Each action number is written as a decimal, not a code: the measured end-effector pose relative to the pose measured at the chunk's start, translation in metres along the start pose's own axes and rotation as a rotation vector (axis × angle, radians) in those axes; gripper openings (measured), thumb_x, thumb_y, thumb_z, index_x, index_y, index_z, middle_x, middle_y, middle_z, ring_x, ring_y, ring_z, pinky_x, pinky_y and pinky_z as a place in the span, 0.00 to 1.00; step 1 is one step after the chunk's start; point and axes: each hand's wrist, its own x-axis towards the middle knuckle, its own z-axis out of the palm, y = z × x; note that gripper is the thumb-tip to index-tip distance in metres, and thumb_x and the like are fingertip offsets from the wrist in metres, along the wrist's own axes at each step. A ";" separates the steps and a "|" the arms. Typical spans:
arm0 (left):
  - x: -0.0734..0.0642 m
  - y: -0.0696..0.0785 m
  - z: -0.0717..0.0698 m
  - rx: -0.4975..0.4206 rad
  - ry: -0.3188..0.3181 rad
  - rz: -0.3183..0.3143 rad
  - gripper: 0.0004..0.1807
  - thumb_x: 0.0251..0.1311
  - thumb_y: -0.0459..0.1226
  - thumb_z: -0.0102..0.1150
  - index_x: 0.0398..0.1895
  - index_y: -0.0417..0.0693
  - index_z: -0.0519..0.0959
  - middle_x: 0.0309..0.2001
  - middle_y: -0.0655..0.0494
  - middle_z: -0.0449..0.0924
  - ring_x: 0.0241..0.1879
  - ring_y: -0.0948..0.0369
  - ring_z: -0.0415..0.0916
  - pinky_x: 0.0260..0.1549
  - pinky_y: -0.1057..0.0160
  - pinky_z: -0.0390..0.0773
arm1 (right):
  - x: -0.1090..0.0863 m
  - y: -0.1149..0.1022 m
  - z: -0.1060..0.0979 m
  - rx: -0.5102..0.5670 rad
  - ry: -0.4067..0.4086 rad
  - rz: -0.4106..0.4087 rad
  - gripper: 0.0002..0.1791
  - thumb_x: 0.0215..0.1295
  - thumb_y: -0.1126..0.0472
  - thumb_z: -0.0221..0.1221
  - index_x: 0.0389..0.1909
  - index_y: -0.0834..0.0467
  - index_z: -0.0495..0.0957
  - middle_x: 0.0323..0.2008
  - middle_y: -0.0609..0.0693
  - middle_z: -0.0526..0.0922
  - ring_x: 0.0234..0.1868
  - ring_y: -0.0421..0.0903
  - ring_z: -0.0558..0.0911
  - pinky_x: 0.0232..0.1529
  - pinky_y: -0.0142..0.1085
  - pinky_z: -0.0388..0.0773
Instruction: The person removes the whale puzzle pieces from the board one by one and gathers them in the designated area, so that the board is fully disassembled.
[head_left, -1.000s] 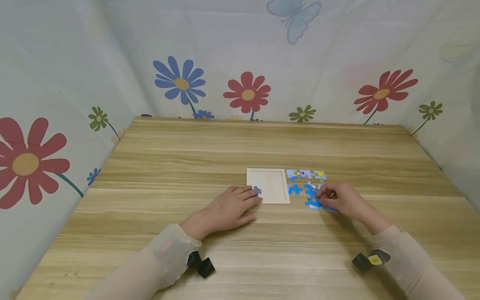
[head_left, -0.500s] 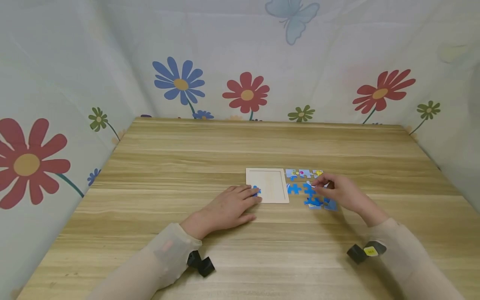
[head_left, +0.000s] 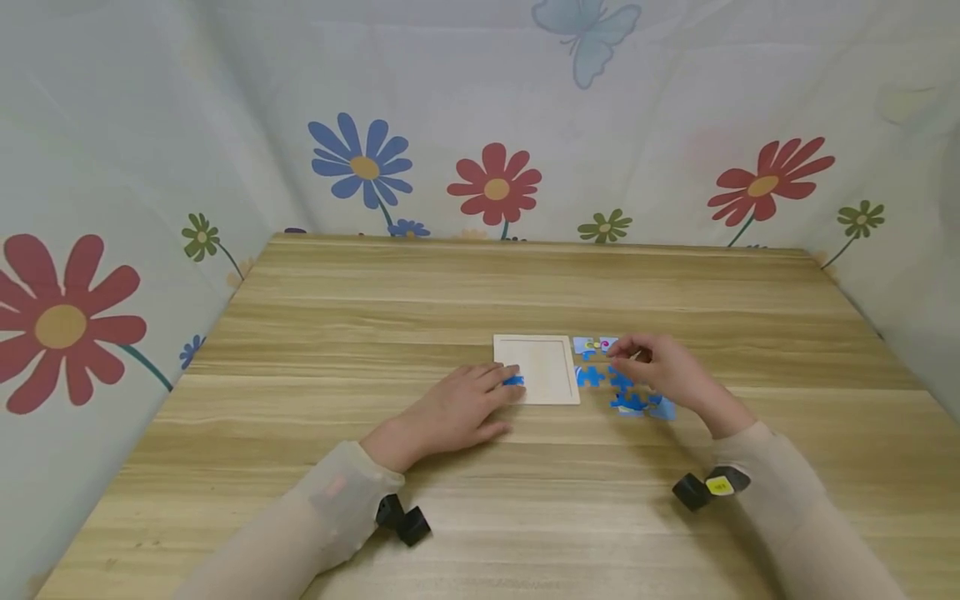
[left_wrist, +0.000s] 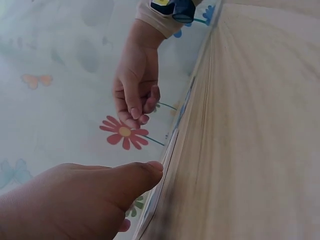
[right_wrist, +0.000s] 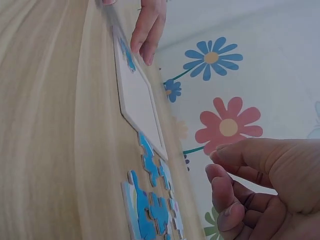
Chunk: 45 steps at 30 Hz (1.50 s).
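Observation:
My left hand [head_left: 457, 410] lies at the left side of a pale wooden puzzle frame [head_left: 543, 368], fingers stretched out over its near corner. A blue jigsaw piece [head_left: 514, 381] sits inside that corner, partly covered by the fingers. Right of the frame, several blue jigsaw pieces [head_left: 590, 377] lie on the tabletop in loose rows. Above them hovers my right hand [head_left: 671, 373], hiding some of the far pieces. The right wrist view shows its thumb [right_wrist: 250, 152] near loosely bent fingers, with nothing between them.
The wood-grain table [head_left: 420, 292] reaches back to a white curtain [head_left: 660, 108] printed with flowers and a butterfly. Small black cameras [head_left: 401, 521] sit at both wrists. A blue-and-white piece [head_left: 662, 407] lies at the near right end of the group.
My right hand has moved left and farther back over the pieces, uncovering the near ones. My left hand stays at the frame, its fingers now covering more of the blue jigsaw piece.

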 end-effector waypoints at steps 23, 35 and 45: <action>0.001 -0.018 0.005 0.018 0.083 -0.071 0.27 0.65 0.52 0.55 0.63 0.51 0.73 0.64 0.49 0.72 0.65 0.52 0.68 0.65 0.49 0.66 | 0.023 -0.012 0.015 0.043 0.006 -0.043 0.12 0.68 0.61 0.57 0.45 0.65 0.80 0.38 0.58 0.81 0.29 0.47 0.76 0.27 0.30 0.74; 0.001 -0.021 0.008 0.031 0.108 -0.073 0.27 0.65 0.52 0.55 0.61 0.47 0.74 0.62 0.49 0.74 0.63 0.52 0.69 0.65 0.50 0.66 | 0.035 -0.024 0.029 0.024 -0.005 -0.056 0.11 0.66 0.61 0.58 0.44 0.63 0.81 0.38 0.57 0.82 0.28 0.42 0.73 0.27 0.29 0.72; 0.002 -0.021 0.009 0.006 0.029 -0.115 0.30 0.67 0.53 0.52 0.65 0.46 0.71 0.66 0.49 0.70 0.68 0.52 0.65 0.70 0.50 0.60 | 0.044 -0.030 0.043 0.034 -0.015 -0.080 0.09 0.64 0.62 0.59 0.41 0.63 0.82 0.36 0.56 0.83 0.25 0.43 0.76 0.27 0.30 0.74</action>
